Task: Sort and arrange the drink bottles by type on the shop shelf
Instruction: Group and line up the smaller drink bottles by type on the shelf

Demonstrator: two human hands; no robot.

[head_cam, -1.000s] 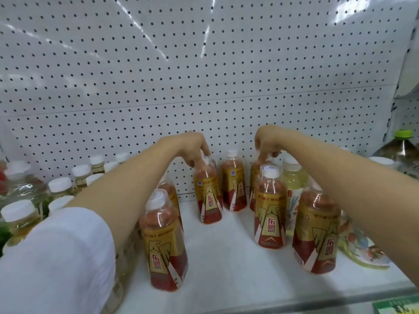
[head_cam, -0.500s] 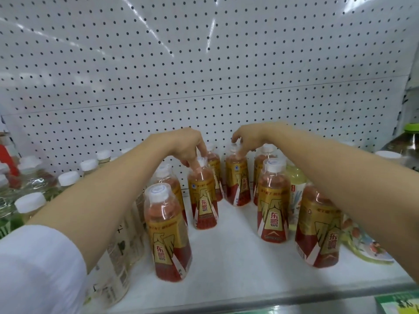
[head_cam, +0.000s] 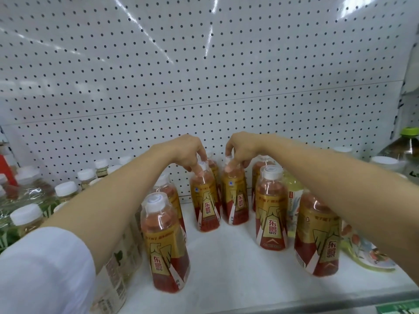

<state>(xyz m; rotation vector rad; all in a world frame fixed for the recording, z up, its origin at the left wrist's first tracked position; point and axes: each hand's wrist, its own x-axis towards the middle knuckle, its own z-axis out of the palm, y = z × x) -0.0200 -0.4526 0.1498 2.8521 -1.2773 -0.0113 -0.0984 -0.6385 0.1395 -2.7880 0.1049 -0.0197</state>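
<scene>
Several gold-and-red energy drink bottles with white caps stand on the white shelf (head_cam: 226,264). My left hand (head_cam: 186,152) pinches the cap of one bottle (head_cam: 205,200) at mid shelf. My right hand (head_cam: 240,150) pinches the cap of the bottle (head_cam: 234,200) right beside it. Both bottles stand upright, side by side, almost touching. More of the same kind stand at the front left (head_cam: 165,245), the centre right (head_cam: 271,214) and the front right (head_cam: 317,236). A pale yellow-green bottle (head_cam: 293,200) stands behind the right ones.
Clear bottles with white caps (head_cam: 65,191) crowd the left side under my left arm. A big green-capped bottle (head_cam: 405,150) stands at the far right, and a colourful pale bottle (head_cam: 362,250) sits under my right arm. Pegboard (head_cam: 204,75) backs the shelf.
Both hands have drawn their bottles forward from the back wall and closer together. My right hand now grips the second bottle's cap. The view has shifted slightly.
</scene>
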